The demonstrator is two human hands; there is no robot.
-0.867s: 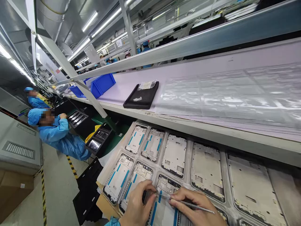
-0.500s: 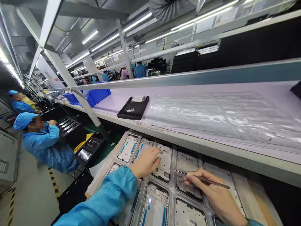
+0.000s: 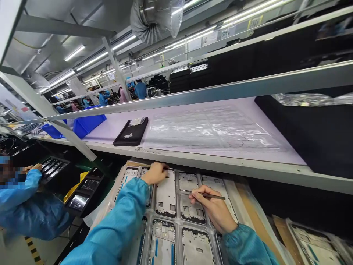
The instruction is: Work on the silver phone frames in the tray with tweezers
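My right hand (image 3: 211,206) is closed around metal tweezers (image 3: 212,196). Their tip points left, over the gap beside a grey metal phone frame (image 3: 167,197). My left hand (image 3: 154,174) reaches to the upper left edge of that frame, with its fingers bent over the top corner; the fingertips are slightly blurred. Those fingers look apart, and I see nothing held in them. Several such frames lie in the pockets of a clear plastic tray (image 3: 178,217). Some, like the lower frame (image 3: 163,239), carry blue strips.
Behind the tray runs a shelf edge (image 3: 209,162), with plastic sheets (image 3: 204,129), a small black tray (image 3: 131,132) and blue bins (image 3: 88,121) above it. A large black panel (image 3: 311,129) stands right. More frames (image 3: 314,243) lie lower right. At left sits a co-worker (image 3: 33,209).
The view has swung to the right, bringing the black panel and more frames into sight. My left hand has shifted toward the frame's upper edge. The tweezers stay in my right hand.
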